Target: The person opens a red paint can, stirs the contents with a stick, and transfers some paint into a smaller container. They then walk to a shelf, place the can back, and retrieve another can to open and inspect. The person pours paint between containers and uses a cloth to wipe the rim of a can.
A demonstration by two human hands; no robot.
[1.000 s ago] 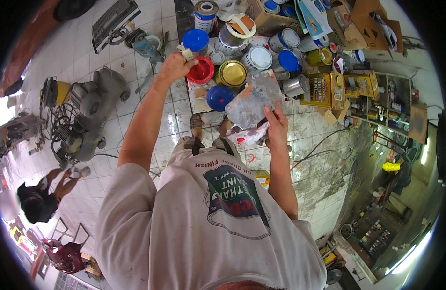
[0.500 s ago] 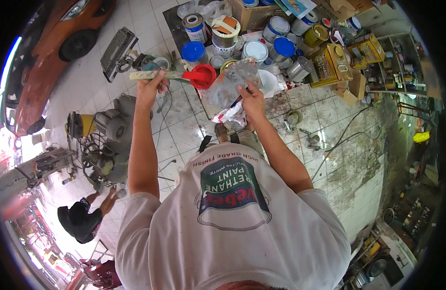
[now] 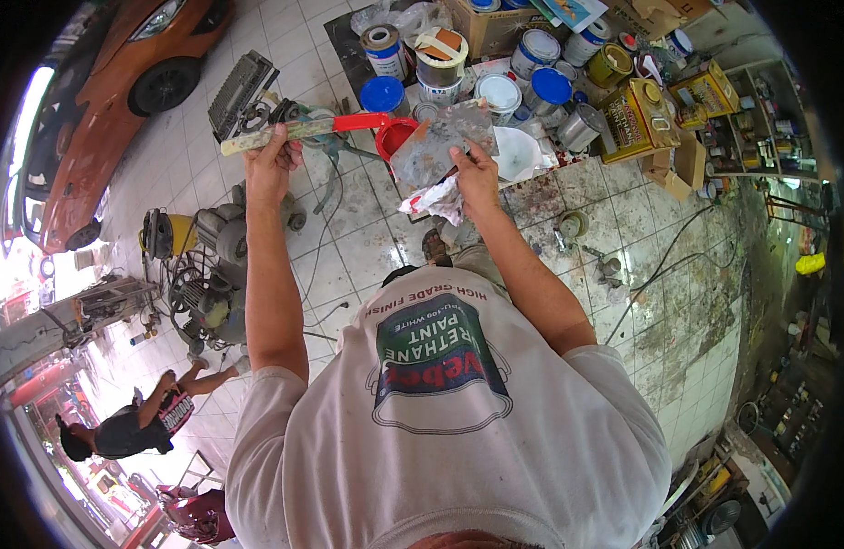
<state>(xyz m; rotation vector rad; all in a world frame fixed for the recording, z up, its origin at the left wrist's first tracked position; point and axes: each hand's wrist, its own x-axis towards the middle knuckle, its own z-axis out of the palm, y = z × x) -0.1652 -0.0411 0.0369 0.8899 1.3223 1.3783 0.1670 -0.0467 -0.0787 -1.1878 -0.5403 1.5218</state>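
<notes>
My left hand (image 3: 270,169) is closed around a long paint-stained wooden stir stick (image 3: 314,127). Its right end is coated in wet red and lies over the rim of a red-coated can (image 3: 387,144). In my right hand (image 3: 478,186) is a thin grey, smeared mixing plate (image 3: 431,151), held by its lower right edge, and it overlaps the can's right side. A crumpled white rag (image 3: 437,199) with red stains hangs from the same hand. Part of the grip is hidden behind my fingers.
Beyond the plate, paint cans with blue lids (image 3: 550,86), yellow tins (image 3: 634,119) and a white bowl (image 3: 517,152) crowd a low surface. An air compressor (image 3: 225,311) stands to the left, near an orange car (image 3: 102,110). A person (image 3: 134,425) is at lower left. Cables cross the tiled floor.
The stir stick has come up and left, so its red end now lies higher over the can's rim. The plate has shifted slightly. The person at lower left has moved.
</notes>
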